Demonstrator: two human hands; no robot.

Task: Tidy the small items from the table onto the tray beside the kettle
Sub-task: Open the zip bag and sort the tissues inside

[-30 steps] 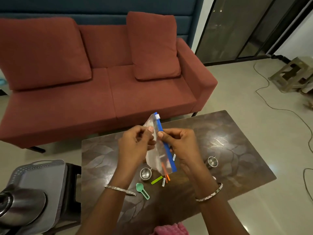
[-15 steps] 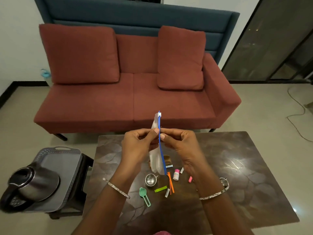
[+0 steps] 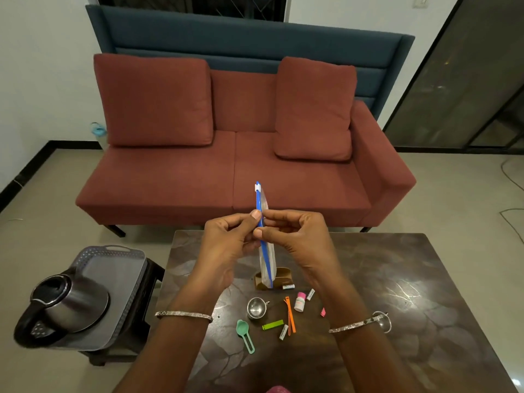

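Observation:
Above the dark table (image 3: 411,293) I hold a clear zip bag (image 3: 266,259) with a blue zip strip edge-on and upright. My left hand (image 3: 226,245) and my right hand (image 3: 297,236) both pinch its top edge. Below them on the table lie a small steel cup (image 3: 256,307), a green scoop (image 3: 245,334), a green clip (image 3: 272,325), an orange strip (image 3: 290,314), a small white bottle with a pink cap (image 3: 299,301), a brown cardboard ring (image 3: 283,276) and several tiny pieces. The grey tray (image 3: 113,268) stands on a stool at the left, with the steel kettle (image 3: 65,304) on it.
A second small steel cup (image 3: 383,321) sits by my right wrist. A red sofa (image 3: 226,154) stands just behind the table. The tray's far half is bare. Cables (image 3: 510,194) lie on the floor at the right.
The view has tilted up and shifted, so the sofa and kettle show more. The bag has turned more edge-on and upright between my hands, which still pinch its top.

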